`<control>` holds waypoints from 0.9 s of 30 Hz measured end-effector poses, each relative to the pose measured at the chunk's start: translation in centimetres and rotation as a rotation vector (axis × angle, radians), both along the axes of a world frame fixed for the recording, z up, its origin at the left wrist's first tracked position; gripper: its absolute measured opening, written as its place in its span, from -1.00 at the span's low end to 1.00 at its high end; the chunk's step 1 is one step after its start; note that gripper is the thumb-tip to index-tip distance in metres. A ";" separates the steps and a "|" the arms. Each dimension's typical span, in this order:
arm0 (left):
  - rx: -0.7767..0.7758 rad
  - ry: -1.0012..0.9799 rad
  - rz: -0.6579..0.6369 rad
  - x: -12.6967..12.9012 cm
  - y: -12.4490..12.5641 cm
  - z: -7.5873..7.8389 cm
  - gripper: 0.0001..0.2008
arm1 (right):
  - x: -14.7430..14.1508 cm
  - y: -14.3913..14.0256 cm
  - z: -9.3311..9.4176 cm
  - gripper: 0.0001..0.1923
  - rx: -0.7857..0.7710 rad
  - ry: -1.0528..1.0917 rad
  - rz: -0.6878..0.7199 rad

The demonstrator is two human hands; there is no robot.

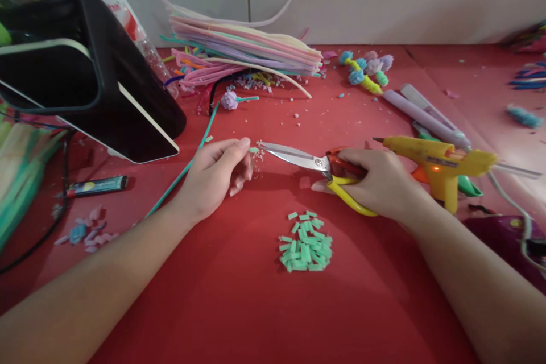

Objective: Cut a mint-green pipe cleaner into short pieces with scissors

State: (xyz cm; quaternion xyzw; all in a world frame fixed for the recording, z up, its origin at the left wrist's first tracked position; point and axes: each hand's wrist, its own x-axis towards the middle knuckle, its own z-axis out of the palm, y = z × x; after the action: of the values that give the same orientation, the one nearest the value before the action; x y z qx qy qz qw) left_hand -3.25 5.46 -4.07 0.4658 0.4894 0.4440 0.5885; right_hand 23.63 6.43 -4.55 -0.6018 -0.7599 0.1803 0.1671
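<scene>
My left hand (224, 170) pinches a small piece of green pipe cleaner (253, 149) between thumb and forefinger, with one end sticking out. Tiny pale bits of fluff surround that end. In my right hand (375, 179) are scissors (298, 156) with one red and one yellow handle; their blades look nearly together and point left, the tips just beside the green end. Nearer to me on the red table lies a pile of short green cut pieces (305, 247). A long green pipe cleaner (179, 179) runs behind my left wrist.
A bundle of pastel pipe cleaners (247, 42) lies at the back. The black tumbler (140, 102) stands at left, near a lighter (98, 186). At right rest a yellow glue gun (439, 162), its light lit, and a lilac hair straightener (420, 114). Fluffy pompom stems (362, 74) lie behind.
</scene>
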 end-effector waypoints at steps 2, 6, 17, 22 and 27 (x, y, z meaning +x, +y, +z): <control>0.005 0.001 -0.003 0.0 0.0 -0.1 -0.63 | -0.1 0.0 0.0 -0.32 0.017 -0.008 0.001; 0.005 0.005 -0.005 -0.1 0.0 -0.2 -0.65 | -0.3 -0.1 0.0 -0.32 0.028 -0.004 -0.005; 0.011 0.012 -0.025 -0.1 0.0 -0.1 -0.68 | -0.6 0.0 0.2 -0.30 0.059 -0.027 -0.002; 0.017 0.029 -0.022 -0.2 0.0 -0.1 -0.68 | -0.6 0.0 0.2 -0.29 0.069 -0.034 0.004; 0.015 0.038 -0.024 -0.2 0.0 -0.2 -0.67 | -0.7 0.1 0.4 -0.28 0.041 -0.024 -0.032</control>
State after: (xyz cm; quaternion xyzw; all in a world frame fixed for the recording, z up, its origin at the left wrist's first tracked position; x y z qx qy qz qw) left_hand -3.43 5.41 -4.29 0.4846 0.4912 0.4317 0.5809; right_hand 22.98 6.51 -4.15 -0.6126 -0.7556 0.1546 0.1731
